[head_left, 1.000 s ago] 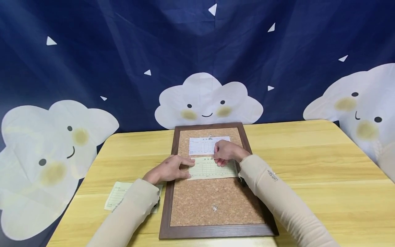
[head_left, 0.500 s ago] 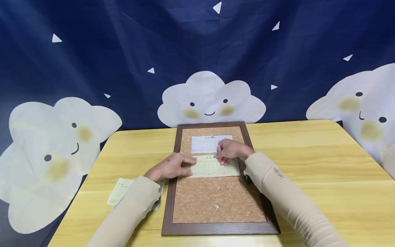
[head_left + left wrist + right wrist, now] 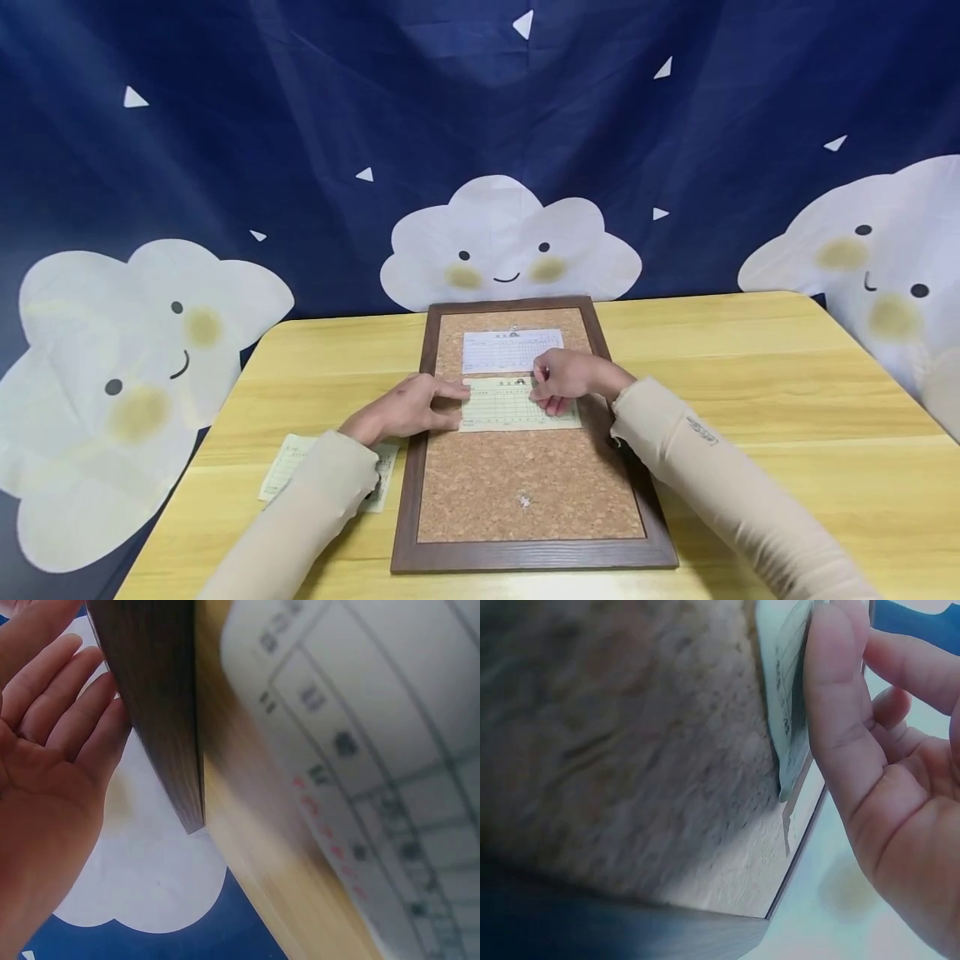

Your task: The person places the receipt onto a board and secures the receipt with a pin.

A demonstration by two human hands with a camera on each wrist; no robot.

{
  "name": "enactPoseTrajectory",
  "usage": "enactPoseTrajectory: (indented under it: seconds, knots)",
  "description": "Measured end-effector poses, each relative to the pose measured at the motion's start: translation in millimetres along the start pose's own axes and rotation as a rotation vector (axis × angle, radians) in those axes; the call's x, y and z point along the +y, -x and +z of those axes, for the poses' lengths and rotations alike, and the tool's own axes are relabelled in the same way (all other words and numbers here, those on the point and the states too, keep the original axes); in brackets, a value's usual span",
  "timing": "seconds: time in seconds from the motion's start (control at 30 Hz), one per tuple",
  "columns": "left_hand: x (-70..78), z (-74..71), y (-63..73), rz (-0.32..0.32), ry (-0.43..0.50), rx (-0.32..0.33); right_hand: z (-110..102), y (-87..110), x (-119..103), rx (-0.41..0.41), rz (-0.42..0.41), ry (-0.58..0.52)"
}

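Observation:
A pale yellow printed slip [image 3: 495, 408] lies across the middle of a cork board [image 3: 487, 475] with a dark brown frame. My left hand [image 3: 408, 406] reaches over the board's left frame, fingers stretched, thumb and fingertips at the slip's left edge. At the slip's top edge sits a small shiny pin [image 3: 521, 382]. To the right of that pin, my right hand [image 3: 570, 375] hovers over the slip with loosely bent fingers and nothing visible in them. A white printed slip [image 3: 498, 353] with a dark pin at its top lies just above.
On the wooden table [image 3: 750, 375], more yellow slips [image 3: 288, 467] lie left of the board, partly under my left sleeve. A small silvery piece [image 3: 524, 501] is on the lower cork. A blue cloud-printed curtain [image 3: 450, 100] hangs behind the table.
My right hand has shifted right, off the pin at the top of the yellow slip, so that pin now shows. My left hand has stayed at the slip's left edge.

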State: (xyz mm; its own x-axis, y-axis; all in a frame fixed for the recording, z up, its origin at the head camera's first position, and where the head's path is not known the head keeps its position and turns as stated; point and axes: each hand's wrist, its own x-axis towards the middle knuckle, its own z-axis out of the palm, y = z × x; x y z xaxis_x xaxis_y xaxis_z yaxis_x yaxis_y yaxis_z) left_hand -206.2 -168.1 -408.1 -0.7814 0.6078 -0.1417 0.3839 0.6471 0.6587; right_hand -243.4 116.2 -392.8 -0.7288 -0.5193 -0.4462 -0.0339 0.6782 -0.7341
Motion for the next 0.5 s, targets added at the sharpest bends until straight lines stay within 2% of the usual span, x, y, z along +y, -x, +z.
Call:
enactPoseTrajectory:
  seconds: [0.37,0.5]
  knots:
    - [2.5,-3.1,9.2,-0.021,-0.029,0.021,-2,17.3,9,-0.010,-0.036,-0.056]
    - [2.2,-2.8,11.5,-0.004,-0.038,0.027,-4,24.1,13,0.001,-0.060,-0.052]
